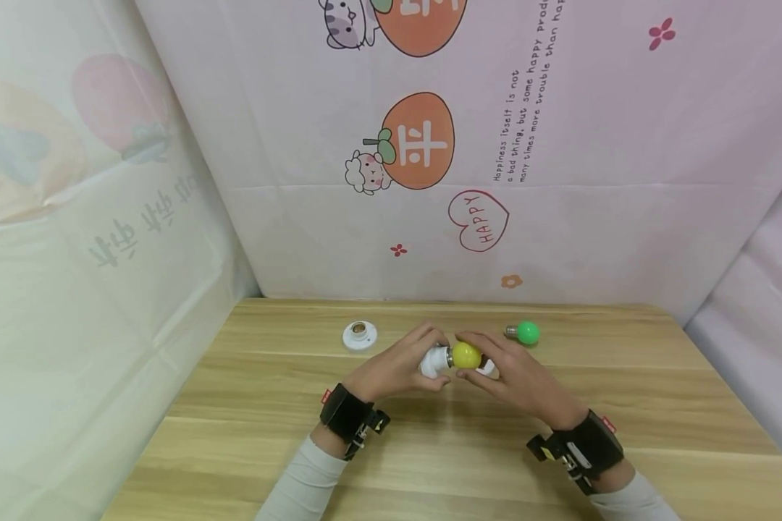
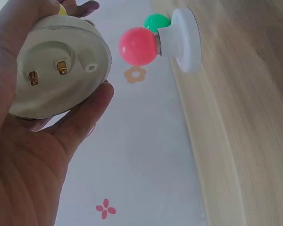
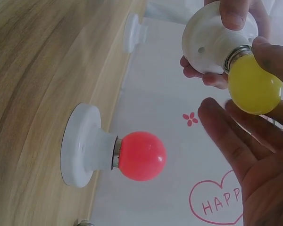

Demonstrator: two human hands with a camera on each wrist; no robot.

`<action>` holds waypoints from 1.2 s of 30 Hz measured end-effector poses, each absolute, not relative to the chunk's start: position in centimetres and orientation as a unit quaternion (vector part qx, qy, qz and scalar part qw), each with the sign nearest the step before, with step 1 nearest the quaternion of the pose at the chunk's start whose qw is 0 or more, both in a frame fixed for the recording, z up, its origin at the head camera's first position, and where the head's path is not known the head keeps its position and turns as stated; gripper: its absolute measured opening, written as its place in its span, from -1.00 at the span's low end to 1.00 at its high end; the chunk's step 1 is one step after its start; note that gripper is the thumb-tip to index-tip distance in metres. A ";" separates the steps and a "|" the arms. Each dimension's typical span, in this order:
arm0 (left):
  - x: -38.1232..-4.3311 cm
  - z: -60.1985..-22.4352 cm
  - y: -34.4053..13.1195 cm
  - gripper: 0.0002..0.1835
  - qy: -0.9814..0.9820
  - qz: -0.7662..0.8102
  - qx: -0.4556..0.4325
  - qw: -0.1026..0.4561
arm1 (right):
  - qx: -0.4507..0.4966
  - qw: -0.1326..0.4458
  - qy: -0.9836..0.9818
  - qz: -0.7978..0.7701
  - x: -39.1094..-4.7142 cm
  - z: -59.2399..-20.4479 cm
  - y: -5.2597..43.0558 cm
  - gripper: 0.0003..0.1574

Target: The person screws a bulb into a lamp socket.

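My left hand (image 1: 394,367) grips a white lamp socket (image 1: 434,361) above the table, tilted on its side. Its hollow underside with two brass terminals (image 2: 62,68) faces the left wrist camera. A yellow light bulb (image 1: 466,355) sits with its metal base at the socket's mouth; how deep the base goes is hard to tell. My right hand (image 1: 524,380) holds this bulb between thumb and fingers. Behind the right hand stands a second white socket (image 3: 80,146) with a red bulb (image 3: 142,156) in it, mostly hidden in the head view.
An empty white socket (image 1: 360,335) stands upright at the back left of the wooden table (image 1: 267,405). A green bulb (image 1: 528,333) lies on its side at the back right. A printed cloth (image 1: 300,217) hangs behind the table's far edge.
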State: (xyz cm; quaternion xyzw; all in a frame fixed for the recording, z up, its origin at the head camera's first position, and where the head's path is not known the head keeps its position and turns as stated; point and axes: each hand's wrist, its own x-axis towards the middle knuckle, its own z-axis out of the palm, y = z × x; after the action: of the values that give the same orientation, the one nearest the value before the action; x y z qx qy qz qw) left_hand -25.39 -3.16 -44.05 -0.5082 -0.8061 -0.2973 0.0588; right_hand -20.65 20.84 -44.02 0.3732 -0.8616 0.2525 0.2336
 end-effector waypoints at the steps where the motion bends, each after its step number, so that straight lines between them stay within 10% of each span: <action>1: -25.4 -44.1 -3.2 -0.55 -0.806 -0.298 -0.508 0.059 | 0.374 0.233 -0.860 0.256 -20.7 -44.0 20.8 -0.26; 36: -25.2 -44.0 -3.2 -0.55 -0.809 -0.303 -0.500 0.050 | 0.400 0.254 -0.842 0.259 -20.5 -43.7 20.7 -0.33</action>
State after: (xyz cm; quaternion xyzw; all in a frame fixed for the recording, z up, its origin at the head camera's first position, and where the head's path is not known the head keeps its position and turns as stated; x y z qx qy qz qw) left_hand -25.16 -3.20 -44.00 -0.5004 -0.8094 -0.3033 0.0499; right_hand -20.53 20.72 -43.71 0.4001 -0.8418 0.2588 0.2537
